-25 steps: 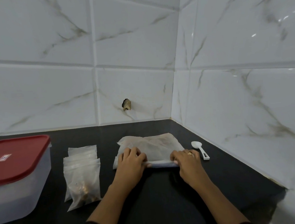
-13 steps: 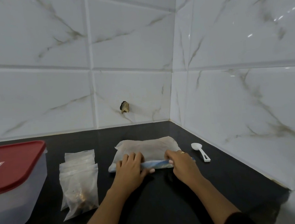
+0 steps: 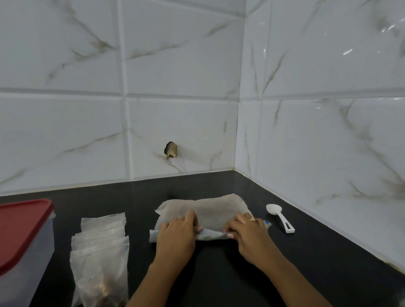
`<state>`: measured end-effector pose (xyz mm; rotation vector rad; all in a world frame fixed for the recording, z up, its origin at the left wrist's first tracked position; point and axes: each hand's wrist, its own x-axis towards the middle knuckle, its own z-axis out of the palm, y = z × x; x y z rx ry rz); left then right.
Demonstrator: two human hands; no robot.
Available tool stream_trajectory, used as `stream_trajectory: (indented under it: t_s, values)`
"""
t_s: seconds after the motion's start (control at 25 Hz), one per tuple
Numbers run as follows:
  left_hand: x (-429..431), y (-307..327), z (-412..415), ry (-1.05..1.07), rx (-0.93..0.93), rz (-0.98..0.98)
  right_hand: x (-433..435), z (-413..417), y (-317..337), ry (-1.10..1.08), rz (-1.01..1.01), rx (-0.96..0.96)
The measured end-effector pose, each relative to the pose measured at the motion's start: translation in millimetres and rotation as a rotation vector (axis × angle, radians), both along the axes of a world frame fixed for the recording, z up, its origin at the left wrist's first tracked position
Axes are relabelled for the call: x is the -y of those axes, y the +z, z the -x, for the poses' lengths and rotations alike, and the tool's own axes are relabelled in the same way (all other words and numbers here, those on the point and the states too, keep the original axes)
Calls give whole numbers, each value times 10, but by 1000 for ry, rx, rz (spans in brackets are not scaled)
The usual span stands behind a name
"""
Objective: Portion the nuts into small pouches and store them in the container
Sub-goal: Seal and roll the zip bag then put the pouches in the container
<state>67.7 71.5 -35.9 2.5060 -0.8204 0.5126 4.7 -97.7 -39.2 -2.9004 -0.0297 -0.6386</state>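
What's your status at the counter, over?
Left hand, right hand gripping big bag at near edge. Pouches stacked left; container lidded. Spoon right, clear of hands.

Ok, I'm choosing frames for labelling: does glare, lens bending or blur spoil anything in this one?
Head view: wide-angle bending bows the tile joints; glare streaks sit on the right wall; the counter smears at the bottom right corner; left hand, right hand and the big bag they grip read sharp.
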Motion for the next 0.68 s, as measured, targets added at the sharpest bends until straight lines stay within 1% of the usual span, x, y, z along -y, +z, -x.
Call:
stream_trajectory:
  t_s: [0.08,0.12,0.2,0.24,0.28,0.36,0.44,0.6,0.68]
  values:
    - [7,20,22,-33,14,-4,1,-14,17,-43,-2,9]
    - [8,30,29,-41,25,-46,-5,-9,25,-63,-11,24]
    - [24,35,18,-40,39,-138,4,28,36,-114,-93,46]
    - [32,30,9,-37,37,-150,-5,64,49,-119,-132,52]
    - [33,17,4,-32,25,-137,-11,86,56,-100,-141,43]
    - [28,-9,-4,-21,-2,-105,-12,91,28,-56,-98,0]
    - [25,-33,-12,5,10,-107,8,68,11,-33,-51,-40]
    - [29,-65,-8,16,-24,-28,31,-4,9,-64,-81,-40]
    - [26,-54,18,1,-21,-51,40,-32,-7,-99,-45,-37]
